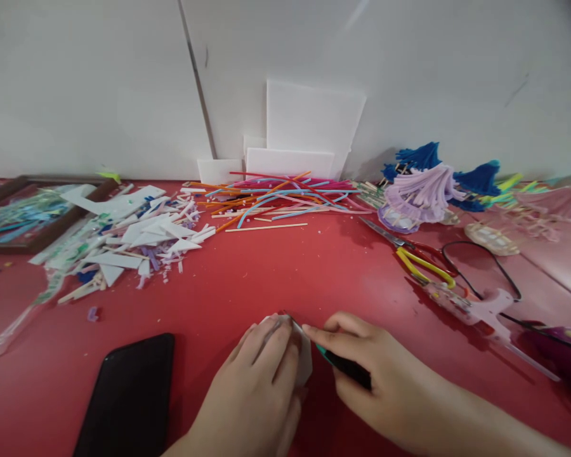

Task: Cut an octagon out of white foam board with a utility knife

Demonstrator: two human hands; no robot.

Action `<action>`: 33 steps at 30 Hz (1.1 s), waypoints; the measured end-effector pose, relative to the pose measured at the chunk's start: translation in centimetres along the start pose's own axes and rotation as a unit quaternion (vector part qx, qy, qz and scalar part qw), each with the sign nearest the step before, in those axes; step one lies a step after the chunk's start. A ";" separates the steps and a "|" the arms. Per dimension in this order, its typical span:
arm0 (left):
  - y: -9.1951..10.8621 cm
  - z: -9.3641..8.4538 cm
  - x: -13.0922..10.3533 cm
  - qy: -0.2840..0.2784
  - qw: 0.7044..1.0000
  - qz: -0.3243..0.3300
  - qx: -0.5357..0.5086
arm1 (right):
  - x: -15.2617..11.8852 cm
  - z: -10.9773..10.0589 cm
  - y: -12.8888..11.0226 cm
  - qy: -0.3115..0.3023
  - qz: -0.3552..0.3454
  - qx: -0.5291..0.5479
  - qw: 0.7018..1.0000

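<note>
Near the front middle of the red table, my left hand [261, 381] lies over a small white foam board piece [306, 365], its fingers bent across the top. Much of the piece is hidden under that hand. My right hand [374, 368] is closed around a utility knife with a black and green handle [349, 368]. The knife's tip end meets the right upper edge of the board, close to my left fingertips; the blade itself is hard to make out.
A black phone [126, 397] lies left. Behind it spreads a heap of white offcuts [147, 231]. Coloured pipe cleaners [285, 197] lie before leaning white boards [314, 120]. On the right are scissors [385, 235], yellow-handled pliers [423, 266], a pink glue gun [490, 314] and a lilac umbrella-shaped craft [419, 193].
</note>
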State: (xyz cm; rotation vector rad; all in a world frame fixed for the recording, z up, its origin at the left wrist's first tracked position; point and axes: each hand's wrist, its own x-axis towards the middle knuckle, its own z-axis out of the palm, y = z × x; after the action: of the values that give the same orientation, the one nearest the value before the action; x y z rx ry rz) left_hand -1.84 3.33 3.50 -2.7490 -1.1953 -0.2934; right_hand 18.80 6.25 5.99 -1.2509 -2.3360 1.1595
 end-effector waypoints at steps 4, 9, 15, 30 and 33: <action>-0.1 0.1 -0.2 0.003 1.000 -0.010 -0.008 | 0.2 0.0 -0.2 -0.006 0.006 0.012 1.000; 0.0 0.2 -0.2 0.009 1.000 -0.005 0.002 | 0.1 -0.1 -0.1 -0.013 0.012 0.006 1.000; 0.3 0.6 -0.2 0.016 1.000 -0.013 0.011 | 0.3 0.0 0.2 -0.019 -0.003 0.000 1.000; 0.6 0.1 0.1 0.025 0.999 -0.028 0.011 | -2.7 0.5 0.5 -0.018 0.036 -0.053 0.998; 0.7 0.4 -0.1 0.035 0.998 -0.043 -0.017 | -3.6 0.6 0.6 0.000 0.028 -0.046 0.999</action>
State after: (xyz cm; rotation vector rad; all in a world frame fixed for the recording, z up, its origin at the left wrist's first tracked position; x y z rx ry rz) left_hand -1.38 2.83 3.09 -2.6953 -1.3034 -0.4196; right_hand 20.97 3.29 5.64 -1.3539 -2.3937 1.0813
